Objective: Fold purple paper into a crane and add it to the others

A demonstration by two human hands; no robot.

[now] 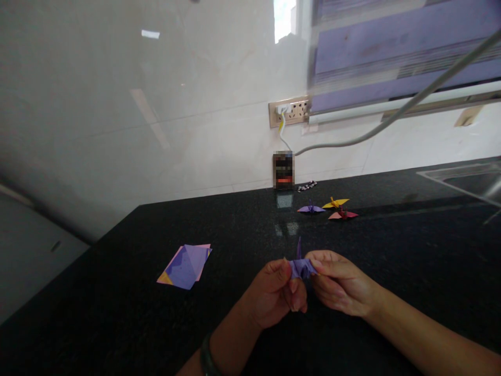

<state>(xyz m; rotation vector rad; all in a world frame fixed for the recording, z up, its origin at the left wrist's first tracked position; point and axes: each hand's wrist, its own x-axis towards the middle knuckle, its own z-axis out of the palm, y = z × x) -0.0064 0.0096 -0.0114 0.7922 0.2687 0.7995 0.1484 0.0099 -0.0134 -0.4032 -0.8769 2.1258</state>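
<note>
My left hand [274, 295] and my right hand [340, 284] meet over the black counter [410, 250], both pinching a small purple folded paper figure [300, 265] between them. One thin point of the paper sticks straight up. The left fingers curl under its left end, the right thumb and fingers close on its right end. A dark band sits on my left wrist.
A stack of purple, pink and yellow paper squares [186, 265] lies to the left. Three finished paper cranes, purple [310, 208], yellow [335, 202] and red [343, 214], stand further back. A small dark device [283, 169] leans against the wall under a socket strip [288, 111].
</note>
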